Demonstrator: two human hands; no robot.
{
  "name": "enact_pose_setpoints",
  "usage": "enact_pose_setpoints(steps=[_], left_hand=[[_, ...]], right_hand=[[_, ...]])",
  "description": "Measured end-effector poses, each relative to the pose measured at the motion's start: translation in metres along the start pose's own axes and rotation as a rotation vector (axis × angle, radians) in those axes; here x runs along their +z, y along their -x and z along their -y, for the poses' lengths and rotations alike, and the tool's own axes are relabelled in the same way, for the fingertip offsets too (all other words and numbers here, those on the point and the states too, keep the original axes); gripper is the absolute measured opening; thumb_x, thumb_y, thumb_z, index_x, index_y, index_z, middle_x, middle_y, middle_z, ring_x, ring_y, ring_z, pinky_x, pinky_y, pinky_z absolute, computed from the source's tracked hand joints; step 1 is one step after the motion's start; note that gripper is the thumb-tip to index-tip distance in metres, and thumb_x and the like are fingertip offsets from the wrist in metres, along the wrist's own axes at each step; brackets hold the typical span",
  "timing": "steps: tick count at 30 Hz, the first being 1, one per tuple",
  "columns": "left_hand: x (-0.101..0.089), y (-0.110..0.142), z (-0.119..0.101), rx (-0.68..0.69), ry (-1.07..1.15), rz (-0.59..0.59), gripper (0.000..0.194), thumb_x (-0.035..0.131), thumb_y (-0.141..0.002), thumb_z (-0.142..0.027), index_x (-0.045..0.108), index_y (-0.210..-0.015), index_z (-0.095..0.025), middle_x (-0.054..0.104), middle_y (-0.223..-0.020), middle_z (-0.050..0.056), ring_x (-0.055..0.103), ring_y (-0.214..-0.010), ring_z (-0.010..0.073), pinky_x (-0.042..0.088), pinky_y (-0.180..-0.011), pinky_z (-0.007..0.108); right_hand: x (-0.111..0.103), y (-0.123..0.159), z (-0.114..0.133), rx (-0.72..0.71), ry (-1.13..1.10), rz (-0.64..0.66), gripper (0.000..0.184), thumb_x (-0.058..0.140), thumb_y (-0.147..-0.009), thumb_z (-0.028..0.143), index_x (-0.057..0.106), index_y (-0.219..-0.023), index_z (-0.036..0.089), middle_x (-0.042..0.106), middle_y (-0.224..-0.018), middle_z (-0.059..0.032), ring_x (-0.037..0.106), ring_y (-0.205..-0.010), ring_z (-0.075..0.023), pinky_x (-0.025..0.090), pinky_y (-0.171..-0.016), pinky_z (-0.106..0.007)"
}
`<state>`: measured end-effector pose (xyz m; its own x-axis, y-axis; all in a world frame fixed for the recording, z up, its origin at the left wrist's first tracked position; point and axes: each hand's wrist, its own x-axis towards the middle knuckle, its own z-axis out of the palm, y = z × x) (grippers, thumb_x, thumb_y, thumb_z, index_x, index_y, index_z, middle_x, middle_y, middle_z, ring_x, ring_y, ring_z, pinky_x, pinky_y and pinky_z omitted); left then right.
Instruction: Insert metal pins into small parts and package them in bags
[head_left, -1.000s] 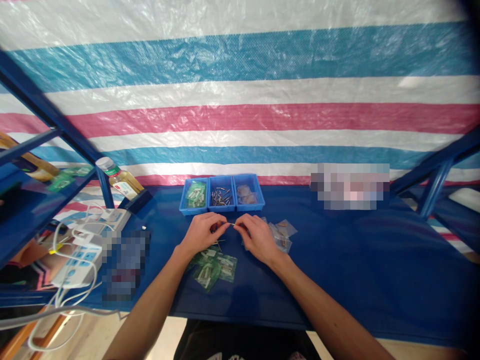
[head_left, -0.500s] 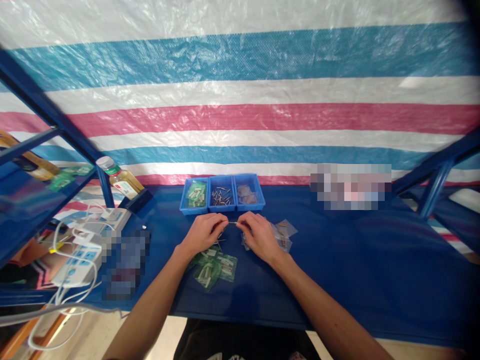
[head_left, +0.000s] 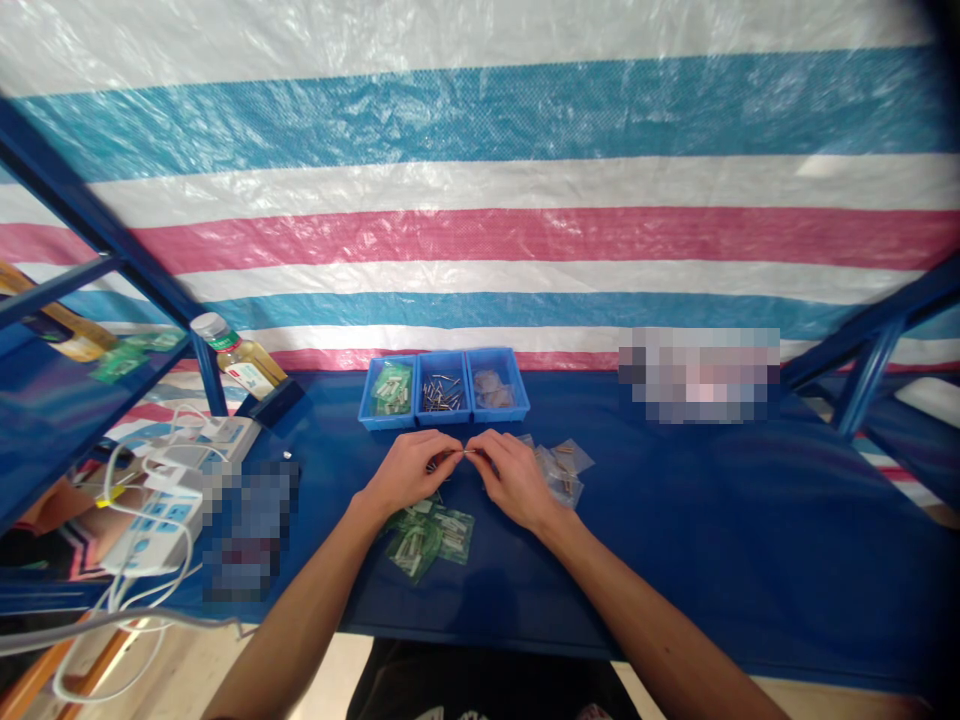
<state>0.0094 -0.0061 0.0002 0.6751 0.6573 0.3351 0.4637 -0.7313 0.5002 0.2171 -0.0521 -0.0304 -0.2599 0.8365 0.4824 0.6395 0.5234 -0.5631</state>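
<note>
My left hand (head_left: 411,470) and my right hand (head_left: 513,480) meet above the middle of the table, fingertips nearly together. Both pinch a thin metal pin (head_left: 466,453), of which only a short glint shows between the fingers. Under my left hand lie more loose pins, mostly hidden by it. Green packets (head_left: 427,540) with metal pieces inside lie in front of that hand. Beside my right hand are clear plastic bags (head_left: 562,468) holding brownish metal pieces, partly covered by the hand.
Behind my hands stand three joined blue bins: one with green packets (head_left: 393,388), one with loose metal pins (head_left: 442,393), one with clear bags (head_left: 492,388). At left are a bottle (head_left: 251,366), power strips (head_left: 157,525) with white cables and a blurred item. Another blurred patch is at back right.
My hands have drawn closer together, so less of the pin shows between them. My left hand has shifted slightly right and now covers more of the loose pins.
</note>
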Motion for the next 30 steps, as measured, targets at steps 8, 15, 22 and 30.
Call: enact_pose_setpoints(steps=[8,15,22,30], left_hand=[[-0.0008,-0.0005,0.0005,0.02,-0.01,-0.01,0.02,0.056,-0.102,-0.029,0.072,-0.101,-0.017,0.071,-0.087,0.006,0.063,-0.074,0.0145,0.046,-0.065,0.024],[-0.0043,-0.001,0.0018,-0.001,-0.015,-0.031,0.02,0.056,-0.102,-0.03,0.073,-0.1,-0.018,0.07,-0.085,0.005,0.063,-0.074,0.0143,0.047,-0.067,0.024],[-0.003,-0.0009,0.003,-0.007,0.004,-0.023,0.023,0.054,-0.103,-0.031,0.073,-0.099,-0.017,0.07,-0.085,0.005,0.063,-0.074,0.0143,0.048,-0.068,0.024],[-0.0045,-0.0006,0.0045,-0.032,-0.014,-0.031,0.021,0.056,-0.103,-0.031,0.073,-0.1,-0.018,0.07,-0.085,0.005,0.061,-0.073,0.0141,0.048,-0.07,0.026]], right_hand=[[0.0005,-0.0011,-0.001,-0.011,0.039,0.019,0.015,0.047,-0.107,0.022,0.062,-0.104,0.023,0.071,-0.096,-0.0049,0.063,-0.085,-0.0213,0.043,-0.08,-0.034],[-0.0011,-0.0021,-0.0032,0.022,0.088,-0.002,0.019,0.046,-0.107,0.022,0.064,-0.099,0.023,0.071,-0.095,-0.005,0.064,-0.084,-0.0215,0.043,-0.078,-0.034],[-0.0006,-0.0008,-0.0039,0.007,0.043,0.001,0.013,0.05,-0.105,0.021,0.062,-0.11,0.023,0.071,-0.099,-0.0054,0.065,-0.086,-0.022,0.045,-0.08,-0.033],[-0.0024,-0.0018,-0.0045,0.041,0.096,0.003,0.018,0.048,-0.107,0.024,0.064,-0.098,0.023,0.07,-0.095,-0.0046,0.063,-0.081,-0.021,0.044,-0.078,-0.033]])
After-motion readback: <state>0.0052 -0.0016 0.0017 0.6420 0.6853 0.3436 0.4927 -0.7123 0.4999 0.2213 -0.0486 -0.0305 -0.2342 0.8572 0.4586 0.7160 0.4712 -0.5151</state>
